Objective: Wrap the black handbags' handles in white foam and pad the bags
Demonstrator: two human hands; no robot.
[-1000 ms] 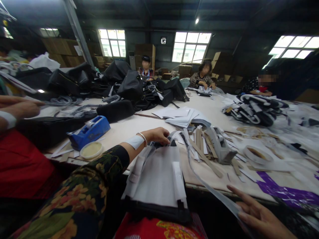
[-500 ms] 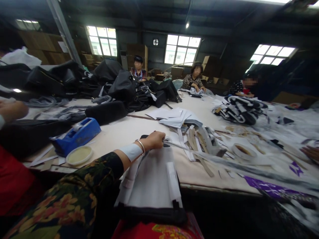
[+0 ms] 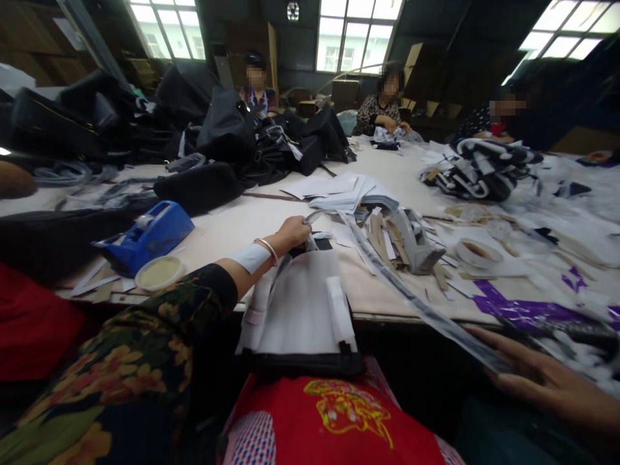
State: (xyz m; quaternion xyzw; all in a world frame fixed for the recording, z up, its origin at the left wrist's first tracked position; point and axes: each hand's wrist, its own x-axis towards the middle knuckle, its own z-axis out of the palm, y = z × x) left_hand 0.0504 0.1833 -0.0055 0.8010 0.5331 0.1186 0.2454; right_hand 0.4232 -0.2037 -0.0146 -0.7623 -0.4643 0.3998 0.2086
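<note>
A long strap in clear plastic wrap [image 3: 404, 294] stretches between my two hands, sagging across the table edge. My left hand [image 3: 294, 233] is closed on its left part, just above a black bag [image 3: 310, 363] covered by a white sheet [image 3: 303, 300]. At lower right my right hand [image 3: 547, 381] has the strap between thumb and fingers, partly blurred. The bag leans over the table's front edge towards my lap. Small white strips lie along the sheet's sides.
A blue tape dispenser [image 3: 148, 236] and a round pale lid [image 3: 159, 274] stand at left. Paper sheets [image 3: 356, 192], a grey dispenser [image 3: 419, 248] and a tape roll [image 3: 478, 252] lie to the right. Black bags [image 3: 225, 126] are heaped behind; several people sit around.
My right hand has come into view at lower right with the strap. The strap has swung from nearly level to a slant down towards it. The view has tilted downward.
</note>
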